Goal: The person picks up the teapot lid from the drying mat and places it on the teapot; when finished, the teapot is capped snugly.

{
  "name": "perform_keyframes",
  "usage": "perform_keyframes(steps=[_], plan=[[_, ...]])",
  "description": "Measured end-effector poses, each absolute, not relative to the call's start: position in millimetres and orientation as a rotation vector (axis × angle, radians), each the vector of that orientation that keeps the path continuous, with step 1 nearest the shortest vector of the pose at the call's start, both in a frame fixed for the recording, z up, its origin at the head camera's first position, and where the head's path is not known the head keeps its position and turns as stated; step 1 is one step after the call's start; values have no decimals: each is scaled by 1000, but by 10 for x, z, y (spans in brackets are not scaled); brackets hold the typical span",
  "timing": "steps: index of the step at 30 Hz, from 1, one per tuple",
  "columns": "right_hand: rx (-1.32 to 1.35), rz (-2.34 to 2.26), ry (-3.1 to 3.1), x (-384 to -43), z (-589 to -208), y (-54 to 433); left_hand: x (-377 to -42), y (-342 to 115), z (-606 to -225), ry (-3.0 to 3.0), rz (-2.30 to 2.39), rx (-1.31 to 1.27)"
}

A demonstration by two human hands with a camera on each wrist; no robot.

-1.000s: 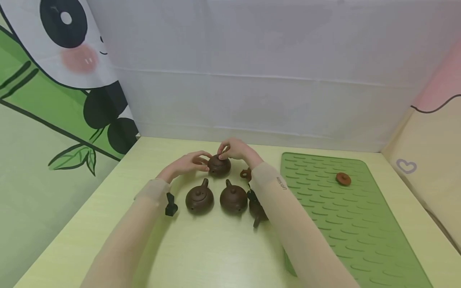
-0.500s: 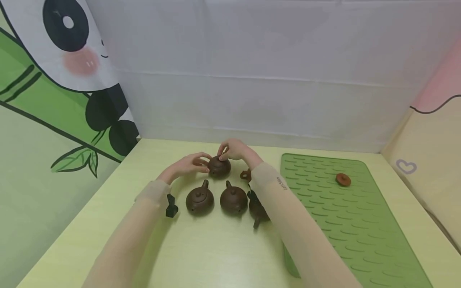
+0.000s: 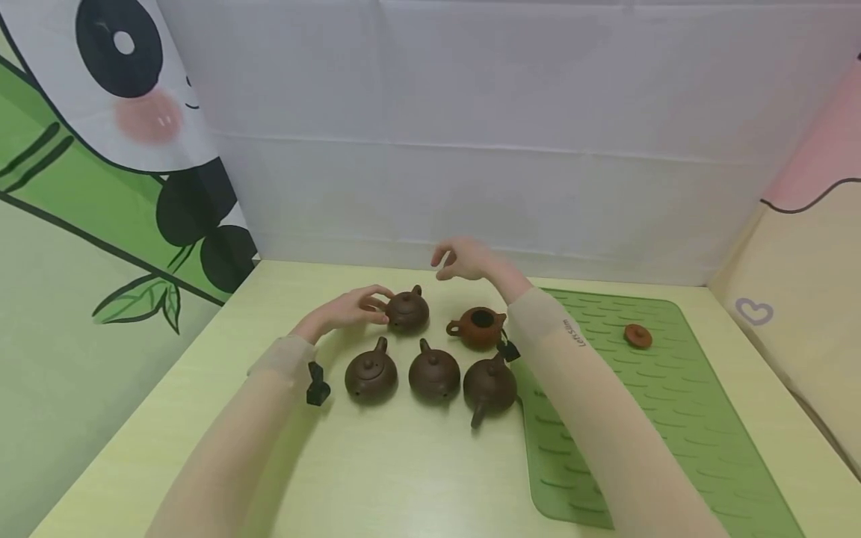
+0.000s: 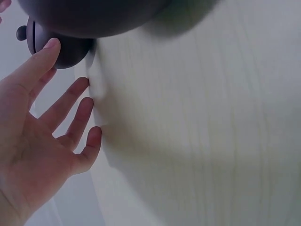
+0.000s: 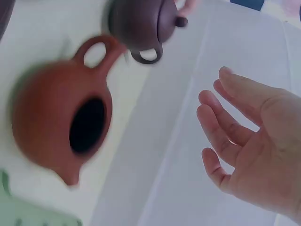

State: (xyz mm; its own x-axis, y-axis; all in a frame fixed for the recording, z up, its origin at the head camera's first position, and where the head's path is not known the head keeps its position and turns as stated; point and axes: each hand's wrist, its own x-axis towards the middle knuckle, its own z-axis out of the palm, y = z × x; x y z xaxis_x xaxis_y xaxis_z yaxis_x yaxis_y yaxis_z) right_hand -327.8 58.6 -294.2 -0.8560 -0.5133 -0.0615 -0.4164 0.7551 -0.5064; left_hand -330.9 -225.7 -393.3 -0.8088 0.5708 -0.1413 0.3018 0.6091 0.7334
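Note:
A dark brown lidded teapot (image 3: 407,312) stands at the back of the table. My left hand (image 3: 353,307) rests its thumb and fingertips against the teapot's left side; in the left wrist view the other fingers (image 4: 84,113) spread loosely. My right hand (image 3: 466,258) hovers above and right of that teapot, apart from it, fingers loosely bent around nothing. Below the right hand sits a reddish-brown teapot (image 3: 471,336) without a lid, its dark opening (image 5: 88,125) plain in the right wrist view. Its handle points toward the dark teapot.
In front stand three more dark teapots, at left (image 3: 372,377), middle (image 3: 434,376) and right (image 3: 490,387). A green ribbed mat (image 3: 646,418) covers the right side, with a small reddish-brown lid (image 3: 637,336) lying on it. A white cloth wall (image 3: 430,202) rises behind the table.
My right hand has let go of the dark teapot's lid and moved up and right, uncovering the reddish-brown teapot. My left hand has stayed against the dark teapot.

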Motion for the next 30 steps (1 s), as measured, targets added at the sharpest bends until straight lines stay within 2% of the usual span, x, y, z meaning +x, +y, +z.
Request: perform_keyframes(steps=[6,17,23,30], plan=[[-748,-855,2784,-3223,-2861,928,-3308,-2242,-3912,2472,1011,696],[-771,-1031,2915,-3045,-2963,1441,-3273,-2263,-3881,2544,858,711],[-793,-1103,2999,-2956,-3119,1667,-3248,-2248,-3666,2689,782,737],[-672,-1229,3083,-2856,-3273,1967,-3196,-2041,-3315,2727,873,872]])
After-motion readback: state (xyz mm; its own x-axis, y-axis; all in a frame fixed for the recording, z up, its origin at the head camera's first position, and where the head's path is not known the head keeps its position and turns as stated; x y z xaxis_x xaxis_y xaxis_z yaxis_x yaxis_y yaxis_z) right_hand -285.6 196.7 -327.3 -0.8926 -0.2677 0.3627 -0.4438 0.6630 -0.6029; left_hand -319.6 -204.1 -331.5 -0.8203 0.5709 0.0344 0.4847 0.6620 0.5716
